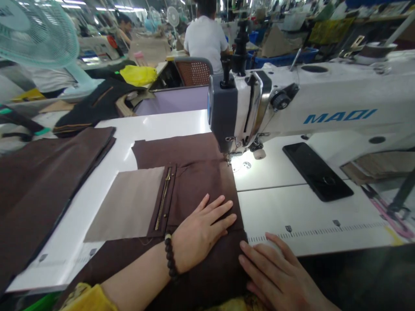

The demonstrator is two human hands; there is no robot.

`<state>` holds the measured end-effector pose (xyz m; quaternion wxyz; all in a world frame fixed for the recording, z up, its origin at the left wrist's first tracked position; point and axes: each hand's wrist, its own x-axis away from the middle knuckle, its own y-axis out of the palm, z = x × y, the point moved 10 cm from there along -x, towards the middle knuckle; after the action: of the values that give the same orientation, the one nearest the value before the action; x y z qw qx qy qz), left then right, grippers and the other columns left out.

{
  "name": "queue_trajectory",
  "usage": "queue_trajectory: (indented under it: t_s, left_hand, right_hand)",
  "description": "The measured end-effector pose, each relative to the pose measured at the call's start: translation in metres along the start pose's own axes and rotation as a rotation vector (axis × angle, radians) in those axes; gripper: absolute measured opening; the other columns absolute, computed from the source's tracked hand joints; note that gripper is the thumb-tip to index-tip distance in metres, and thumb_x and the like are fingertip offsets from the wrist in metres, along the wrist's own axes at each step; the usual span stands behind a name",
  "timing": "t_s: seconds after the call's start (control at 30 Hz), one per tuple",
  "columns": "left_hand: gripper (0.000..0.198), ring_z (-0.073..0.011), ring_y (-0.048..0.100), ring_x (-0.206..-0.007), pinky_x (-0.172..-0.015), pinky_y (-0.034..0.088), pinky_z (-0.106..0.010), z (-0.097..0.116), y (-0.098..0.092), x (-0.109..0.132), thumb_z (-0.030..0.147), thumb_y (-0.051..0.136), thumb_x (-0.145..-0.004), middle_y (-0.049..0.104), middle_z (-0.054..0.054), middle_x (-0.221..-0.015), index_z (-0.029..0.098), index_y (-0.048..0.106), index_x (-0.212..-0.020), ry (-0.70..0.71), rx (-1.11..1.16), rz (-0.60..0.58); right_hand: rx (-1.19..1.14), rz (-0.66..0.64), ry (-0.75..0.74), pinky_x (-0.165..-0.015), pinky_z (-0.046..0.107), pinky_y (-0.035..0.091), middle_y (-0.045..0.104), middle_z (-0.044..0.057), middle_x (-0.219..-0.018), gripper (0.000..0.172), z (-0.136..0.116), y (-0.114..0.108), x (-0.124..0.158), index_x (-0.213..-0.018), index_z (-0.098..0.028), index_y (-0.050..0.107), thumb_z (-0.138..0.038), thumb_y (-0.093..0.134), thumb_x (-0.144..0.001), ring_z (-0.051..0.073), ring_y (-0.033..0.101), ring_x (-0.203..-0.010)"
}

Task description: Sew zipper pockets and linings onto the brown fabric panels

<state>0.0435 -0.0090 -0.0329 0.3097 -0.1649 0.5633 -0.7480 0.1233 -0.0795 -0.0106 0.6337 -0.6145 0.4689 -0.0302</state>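
Dark brown fabric (201, 183) lies across the white sewing table, its far right edge under the needle area of the sewing machine (240, 112). A brass zipper (164, 196) is set into it, with a beige cloth piece (126, 205) spread to the left. My left hand (199, 233) rests flat on the brown fabric, fingers spread toward the right edge, holding nothing. Near that edge, closer to me, my right hand (279, 272) has its fingers stretched out, the fingertips at the fabric's border. Whether the presser foot is down I cannot tell.
A black phone (316, 170) lies right of the needle on the white table (269, 207). Pink-handled scissors (387, 211) and stacked brown pieces (379, 166) sit at the far right. More brown fabric (42, 185) covers the left side. Behind are a fan (39, 34) and a seated person (205, 36).
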Motion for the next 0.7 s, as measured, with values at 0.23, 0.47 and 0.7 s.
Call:
queue_trajectory:
  t_s: [0.23,0.47,0.7]
  left_hand:
    - [0.03,-0.0227,0.029,-0.126,-0.1,0.028,-0.052,-0.011,-0.003,-0.011,0.021,0.039,-0.089,0.043,-0.006,-0.13,0.021,0.048,-0.118,0.003,-0.024,-0.001]
    - [0.03,-0.0229,0.03,-0.125,-0.1,0.027,-0.053,-0.03,-0.008,-0.025,0.019,0.04,-0.089,0.044,-0.008,-0.129,0.019,0.049,-0.117,0.02,-0.049,0.001]
    - [0.03,-0.0231,0.033,-0.124,-0.099,0.028,-0.053,-0.051,-0.014,-0.038,0.02,0.038,-0.089,0.045,-0.008,-0.129,0.019,0.049,-0.117,0.042,-0.048,0.008]
  right_hand:
    - [0.007,-0.059,0.021,-0.101,0.035,0.023,0.062,0.002,-0.107,0.025,0.012,0.006,-0.011,-0.097,-0.017,0.063,-0.033,0.046,-0.086,0.014,0.055,-0.084]
    - [-0.006,-0.158,0.06,-0.092,0.037,0.029,0.058,0.003,-0.114,0.03,0.028,0.015,-0.026,-0.103,-0.018,0.06,-0.038,0.043,-0.087,0.017,0.053,-0.088]
    - [0.0,-0.207,0.042,-0.087,0.037,0.032,0.057,0.002,-0.115,0.03,0.041,0.023,-0.046,-0.106,-0.017,0.059,-0.036,0.048,-0.085,0.017,0.052,-0.089]
